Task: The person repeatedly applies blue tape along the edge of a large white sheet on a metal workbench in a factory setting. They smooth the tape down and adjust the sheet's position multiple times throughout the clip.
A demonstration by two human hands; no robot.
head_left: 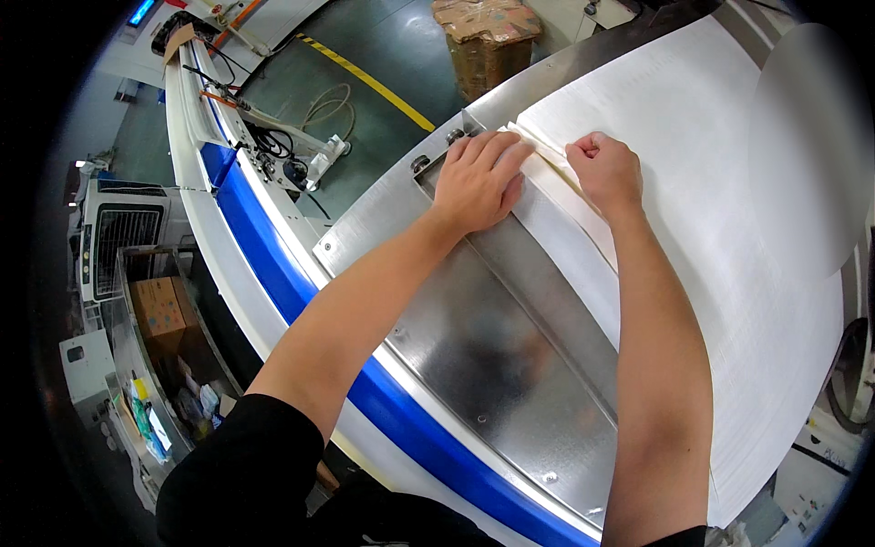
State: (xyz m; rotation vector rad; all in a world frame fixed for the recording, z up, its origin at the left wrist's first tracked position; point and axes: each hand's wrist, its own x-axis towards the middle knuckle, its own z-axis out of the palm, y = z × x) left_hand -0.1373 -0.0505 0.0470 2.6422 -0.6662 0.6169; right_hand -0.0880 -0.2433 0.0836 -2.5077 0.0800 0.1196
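Observation:
A thick stack of large white sheets (693,109) lies on a metal table to the right. Its left edge is parted, with a narrow gap showing layers inside. My left hand (481,178) rests palm down, fingers stretched, across a metal bar (538,314) and onto the stack's far left corner. Beside it, my right hand (606,173) is curled closed against the parted edge of the sheets. What lies inside those curled fingers is hidden.
A polished metal plate (492,365) and a blue-and-white machine rim (264,246) run along my side. Black knobs (420,164) sit by the bar's far end. Beyond are a taped cardboard box (488,46), a coiled hose and a yellow floor line. At left, a cart holds another carton (164,305).

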